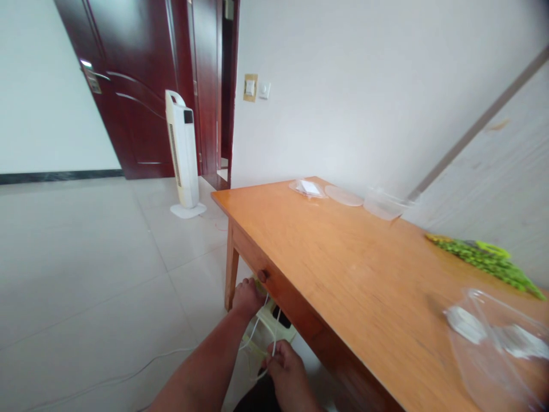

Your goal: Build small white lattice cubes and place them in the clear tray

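At the table's front edge, just below the round drawer knob [262, 276], my left hand [247, 298] is closed with its fingers curled. A yellowish-green bit shows beside its fingertips, but I cannot make out what it is. Lower and nearer to me, my right hand [288, 366] pinches a thin white cable [275, 337] between thumb and fingers. The cable runs in loops between the two hands. Behind it, under the table, stands a pale stool [266, 316] with a dark flat object [282, 316] on it.
The wooden table [326, 257] fills the right side. On it are a clear plastic container [384, 203], a round lid [343, 195], a green plant-like bundle [484, 260] and plastic packaging [493, 337]. A white tower fan [184, 154] stands by the door; another cord [128, 375] crosses the floor.
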`<state>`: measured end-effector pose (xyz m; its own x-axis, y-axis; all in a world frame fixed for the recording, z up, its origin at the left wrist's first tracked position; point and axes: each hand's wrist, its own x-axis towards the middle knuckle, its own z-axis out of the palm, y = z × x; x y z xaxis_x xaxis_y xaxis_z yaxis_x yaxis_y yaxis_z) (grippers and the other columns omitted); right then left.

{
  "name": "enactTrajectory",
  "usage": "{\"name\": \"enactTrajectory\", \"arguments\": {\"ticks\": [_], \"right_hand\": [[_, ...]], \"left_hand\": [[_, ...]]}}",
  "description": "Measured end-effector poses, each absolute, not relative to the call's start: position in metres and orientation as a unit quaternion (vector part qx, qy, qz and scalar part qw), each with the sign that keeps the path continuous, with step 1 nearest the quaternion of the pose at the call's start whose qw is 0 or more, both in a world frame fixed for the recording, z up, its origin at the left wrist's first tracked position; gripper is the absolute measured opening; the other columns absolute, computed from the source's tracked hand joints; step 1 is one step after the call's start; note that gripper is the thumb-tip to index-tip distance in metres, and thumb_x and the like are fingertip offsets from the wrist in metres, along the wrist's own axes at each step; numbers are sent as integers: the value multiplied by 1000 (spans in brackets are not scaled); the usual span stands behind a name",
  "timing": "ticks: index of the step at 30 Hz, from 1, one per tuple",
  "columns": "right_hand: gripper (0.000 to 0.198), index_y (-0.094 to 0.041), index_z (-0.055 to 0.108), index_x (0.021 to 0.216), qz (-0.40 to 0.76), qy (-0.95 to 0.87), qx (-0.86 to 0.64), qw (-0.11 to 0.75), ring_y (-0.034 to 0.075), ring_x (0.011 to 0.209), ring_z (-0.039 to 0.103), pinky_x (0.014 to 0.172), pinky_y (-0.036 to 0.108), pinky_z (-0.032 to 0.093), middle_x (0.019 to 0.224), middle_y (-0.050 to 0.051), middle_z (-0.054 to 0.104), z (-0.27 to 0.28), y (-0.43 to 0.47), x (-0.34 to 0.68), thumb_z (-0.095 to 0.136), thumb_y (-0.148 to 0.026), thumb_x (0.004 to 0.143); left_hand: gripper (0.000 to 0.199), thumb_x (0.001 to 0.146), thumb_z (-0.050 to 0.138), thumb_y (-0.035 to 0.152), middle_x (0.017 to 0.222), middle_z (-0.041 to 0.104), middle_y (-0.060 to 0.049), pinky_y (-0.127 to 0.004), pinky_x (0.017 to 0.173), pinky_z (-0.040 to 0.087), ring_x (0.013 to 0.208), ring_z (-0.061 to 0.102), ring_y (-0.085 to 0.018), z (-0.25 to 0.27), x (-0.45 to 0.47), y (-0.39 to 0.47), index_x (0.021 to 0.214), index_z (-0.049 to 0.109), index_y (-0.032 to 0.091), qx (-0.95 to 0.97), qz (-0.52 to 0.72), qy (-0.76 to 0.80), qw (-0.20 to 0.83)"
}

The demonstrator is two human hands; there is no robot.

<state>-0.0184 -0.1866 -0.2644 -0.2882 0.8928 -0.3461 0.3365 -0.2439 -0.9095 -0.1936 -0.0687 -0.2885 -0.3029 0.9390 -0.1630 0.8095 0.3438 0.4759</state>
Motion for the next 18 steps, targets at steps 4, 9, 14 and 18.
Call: {"name": "enactTrajectory", "arguments": {"ticks": [4,9,14,18], "right_hand": [[18,-21,54,93,578,-551,-544,258,16,61,51,56,27,36,70,0,59,-266,-181,-19,49,-34,80],[20,-20,55,96,578,-520,-567,273,17,65,55,57,28,38,74,2,62,-269,-175,-21,48,-31,80],[24,-20,55,95,594,-466,-594,278,17,65,56,49,25,35,81,7,66,-269,-173,-26,48,-38,81],[28,-19,56,92,611,-434,-599,282,16,65,57,48,23,38,83,8,64,-272,-168,-27,53,-42,77]], "left_hand": [[71,72,65,51,118,59,-19,-37,90,43,109,59,-32,-291,-198,-68,128,46,13,555,175,790,193],[52,82,56,44,125,56,-15,-34,95,40,117,53,-26,-286,-213,-93,125,50,15,550,201,794,162],[24,86,44,15,105,64,-7,-30,90,42,103,58,-19,-297,-214,-150,102,60,19,538,245,786,182],[26,80,46,8,99,67,-4,-27,87,43,96,61,-16,-312,-200,-194,97,61,20,546,269,749,262]]}}
